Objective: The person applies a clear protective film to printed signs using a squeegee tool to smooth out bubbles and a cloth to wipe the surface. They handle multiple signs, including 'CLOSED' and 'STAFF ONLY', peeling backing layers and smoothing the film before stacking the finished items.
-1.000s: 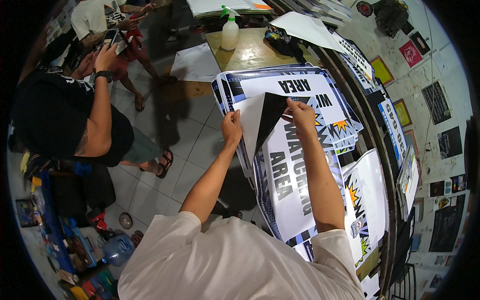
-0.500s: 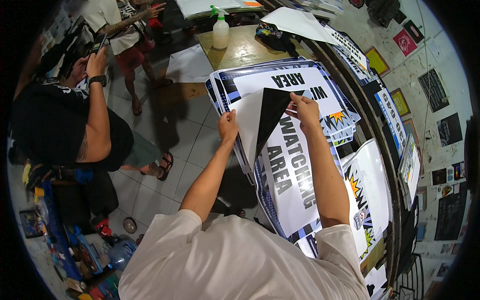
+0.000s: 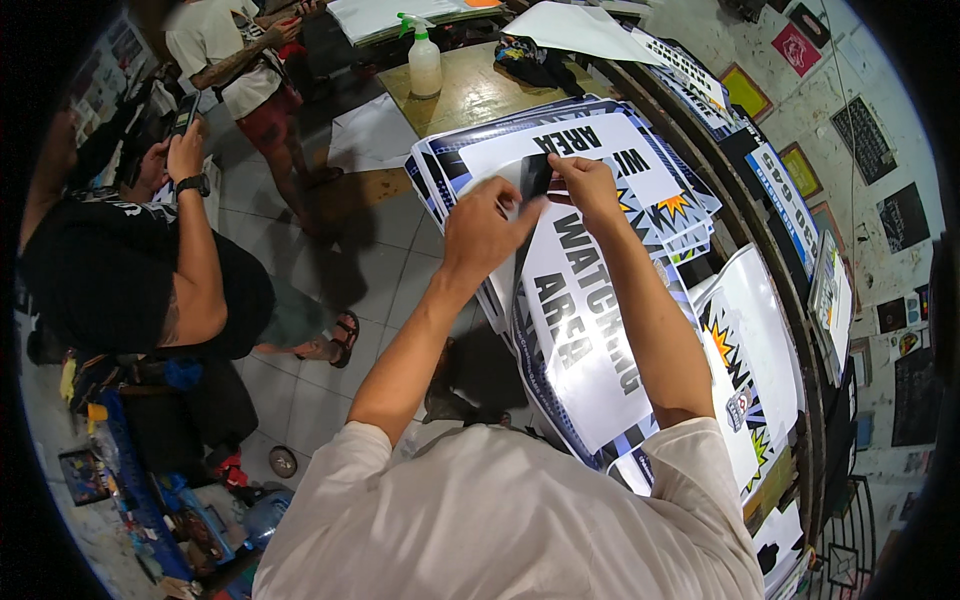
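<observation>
A printed sign sheet (image 3: pixel 572 395) with large dark letters lies on the stack in front of me. Its far end has a black flap (image 3: pixel 537 177), turned up. My right hand (image 3: pixel 588 188) pinches this flap by its top edge, between thumb and fingers. Just left of it, my left hand (image 3: pixel 485 228) is over the sheet's left part, fingers bent and thumb apart, with nothing visible between them. It is slightly blurred and hides much of the flap's lower part. More printed signs (image 3: pixel 600 135) in blue, black and white lie beneath and beyond.
A spray bottle (image 3: pixel 424 65) with a green and white head stands on the wooden tabletop (image 3: pixel 460 95), near a dark cloth (image 3: pixel 535 60). More printed sheets (image 3: pixel 745 340) lie to the right. At left, a person in black (image 3: pixel 120 265) holds a phone; another person (image 3: pixel 235 60) stands farther back.
My left hand has left the sheet's left edge and moved right, close to my right hand. The right hand has shifted slightly left and away from me, and less of the black flap shows.
</observation>
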A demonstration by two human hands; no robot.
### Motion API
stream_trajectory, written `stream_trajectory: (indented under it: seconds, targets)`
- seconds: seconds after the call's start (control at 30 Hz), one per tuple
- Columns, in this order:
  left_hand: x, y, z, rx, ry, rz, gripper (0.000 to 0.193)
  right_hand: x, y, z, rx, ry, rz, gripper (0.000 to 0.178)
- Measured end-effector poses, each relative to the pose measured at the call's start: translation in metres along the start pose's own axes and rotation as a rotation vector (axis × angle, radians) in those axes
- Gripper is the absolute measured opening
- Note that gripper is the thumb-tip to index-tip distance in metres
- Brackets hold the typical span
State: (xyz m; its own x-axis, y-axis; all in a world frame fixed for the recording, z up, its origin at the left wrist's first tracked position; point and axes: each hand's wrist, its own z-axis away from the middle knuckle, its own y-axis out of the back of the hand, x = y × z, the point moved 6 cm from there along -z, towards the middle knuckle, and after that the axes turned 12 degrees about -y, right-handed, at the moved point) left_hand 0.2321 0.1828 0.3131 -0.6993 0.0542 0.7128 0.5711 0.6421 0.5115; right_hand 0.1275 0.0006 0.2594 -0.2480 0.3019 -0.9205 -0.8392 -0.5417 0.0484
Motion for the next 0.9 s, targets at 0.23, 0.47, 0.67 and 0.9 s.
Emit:
stream_trajectory:
  seconds: [0.23,0.47,0.67,0.9]
  targets:
    - [-0.008,-0.029,0.026,-0.379,0.14,-0.226,0.057,-0.002,-0.002,0.003,-0.006,0.054,-0.003,0.034]
    - [-0.017,-0.041,-0.007,-0.249,0.022,-0.295,0.044,0.009,-0.002,0.016,0.029,0.078,0.035,0.035]
    - [-0.048,-0.058,-0.029,-0.27,-0.001,-0.261,0.03,-0.002,0.006,0.071,0.241,0.371,0.467,0.032]
    - [-0.106,-0.062,-0.032,-0.205,0.136,-0.11,0.034,0.105,0.021,0.33,0.004,0.236,1.219,0.056]
